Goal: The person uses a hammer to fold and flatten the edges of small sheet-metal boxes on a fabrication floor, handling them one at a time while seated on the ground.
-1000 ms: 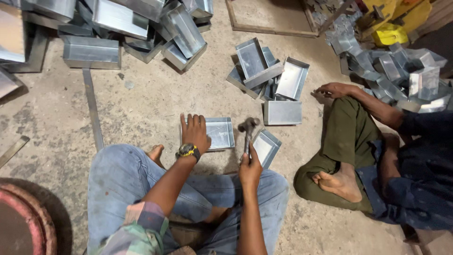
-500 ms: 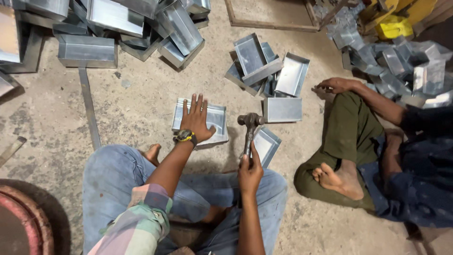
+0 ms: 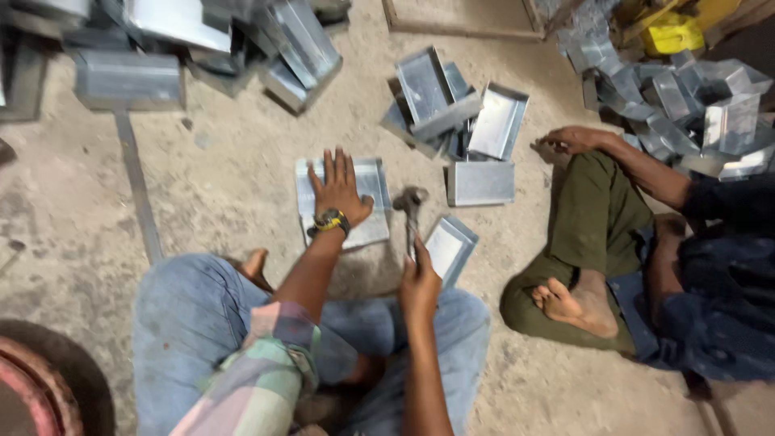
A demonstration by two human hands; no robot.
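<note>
Left hand [image 3: 337,187] lies flat, fingers spread, on a metal tray [image 3: 343,202] on the floor. Right hand [image 3: 419,282] grips a hammer [image 3: 410,211], its blurred head seemingly above the tray's edge.

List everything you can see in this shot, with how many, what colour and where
metal tray: one, grey, flat on the floor under the left hand
hammer: one, dark metal head, in the right hand
small tray: one, grey, right of the hammer
tray pile: several, grey, centre top
tray heap: many, grey, top left
tray stack: many, grey, top right
yellow container: one, top right
metal strip: one, grey, on the floor at left
seated co-worker: one, olive trousers, barefoot, right
wristwatch: one, yellow and black, left wrist
left hand: flat on the tray
right hand: gripping the hammer handle
</note>
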